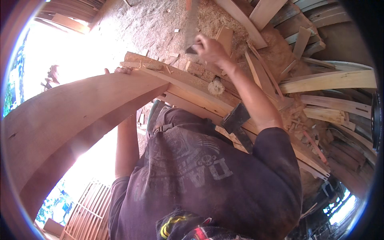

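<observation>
A large curved wooden board [80, 94] sweeps from the left edge to the middle, its near end over a bench of long timbers [200, 96]. My left hand [123, 71] holds this board's far edge. Its fingers show there, while the palm and wrist are hidden by the wood. Beyond the bench my raised right hand [210, 49] is closed round a dark handle. From the handle a long grey blade [192, 24], blurred by motion, points away from me; it looks like a handsaw. The blade appears apart from the board.
A black metal clamp or tool [236, 119] sits on the timbers by my right elbow. Wood shavings [156, 24] and small offcuts cover the ground ahead. Planks and curved pieces [328, 82] are piled at the right. A slatted wooden frame [88, 212] stands at lower left.
</observation>
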Demonstrator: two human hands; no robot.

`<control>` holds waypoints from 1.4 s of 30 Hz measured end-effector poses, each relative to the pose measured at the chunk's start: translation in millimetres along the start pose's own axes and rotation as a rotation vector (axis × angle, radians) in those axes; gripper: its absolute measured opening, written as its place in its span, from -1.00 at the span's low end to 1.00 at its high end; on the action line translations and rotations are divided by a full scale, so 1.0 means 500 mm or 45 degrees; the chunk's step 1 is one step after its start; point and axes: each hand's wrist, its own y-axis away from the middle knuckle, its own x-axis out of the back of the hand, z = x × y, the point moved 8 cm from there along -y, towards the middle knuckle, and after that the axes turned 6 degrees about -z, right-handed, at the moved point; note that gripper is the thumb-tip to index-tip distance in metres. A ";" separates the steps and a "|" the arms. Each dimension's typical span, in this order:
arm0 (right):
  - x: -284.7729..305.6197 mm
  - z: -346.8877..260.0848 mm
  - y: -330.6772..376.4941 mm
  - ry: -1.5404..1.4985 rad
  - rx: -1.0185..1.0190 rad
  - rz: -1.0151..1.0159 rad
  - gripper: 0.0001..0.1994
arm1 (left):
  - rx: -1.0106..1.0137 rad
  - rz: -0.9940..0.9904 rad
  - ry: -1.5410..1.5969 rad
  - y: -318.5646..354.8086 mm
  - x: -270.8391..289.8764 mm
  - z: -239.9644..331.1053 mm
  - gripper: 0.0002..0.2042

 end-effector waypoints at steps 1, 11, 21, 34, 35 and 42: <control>0.033 0.029 0.019 -0.055 -0.063 0.034 -0.59 | -0.035 -0.010 -0.003 0.000 0.010 -0.004 -0.51; 0.024 0.105 0.106 0.260 0.390 0.208 -0.48 | -0.261 -0.145 -0.002 0.005 0.082 -0.040 -0.55; -0.018 0.173 0.054 0.341 -0.042 0.022 -0.53 | -0.160 -0.325 -0.729 -0.025 0.078 0.025 -0.51; 0.103 0.196 0.153 0.294 -0.084 0.292 -0.39 | -0.243 -0.221 -0.931 -0.065 -0.018 0.229 -0.56; 0.142 0.216 0.186 0.149 -0.129 0.287 -0.40 | -0.276 -0.256 -0.992 -0.067 -0.011 0.236 -0.59; 0.320 0.279 0.636 -0.566 -0.227 0.772 -0.54 | 0.050 0.057 -0.390 -0.033 0.003 0.215 -0.43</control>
